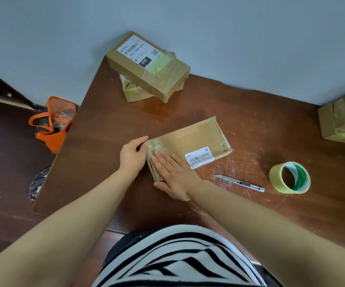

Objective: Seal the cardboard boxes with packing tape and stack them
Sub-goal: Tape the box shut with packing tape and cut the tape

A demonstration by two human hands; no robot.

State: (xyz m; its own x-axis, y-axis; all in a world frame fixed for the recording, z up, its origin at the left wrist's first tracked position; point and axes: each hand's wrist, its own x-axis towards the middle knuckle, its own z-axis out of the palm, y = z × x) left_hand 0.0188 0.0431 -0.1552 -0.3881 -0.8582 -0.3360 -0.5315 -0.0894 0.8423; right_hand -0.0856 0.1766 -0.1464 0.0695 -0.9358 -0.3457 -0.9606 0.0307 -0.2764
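Right hand (175,175) presses box (198,139), left hand (132,154) grips end.

Flat box (196,139) mid-table (105,141), lying askew, with a white barcode label on top and glossy clear tape wrinkled over its left end. Labelled box (146,65) at the far corner, yellowish tape across its top, sits crosswise on a taped lower box (133,91). Tape roll (289,177) well right of the flat box, yellowish, lying flat, hole up, green-and-white core.
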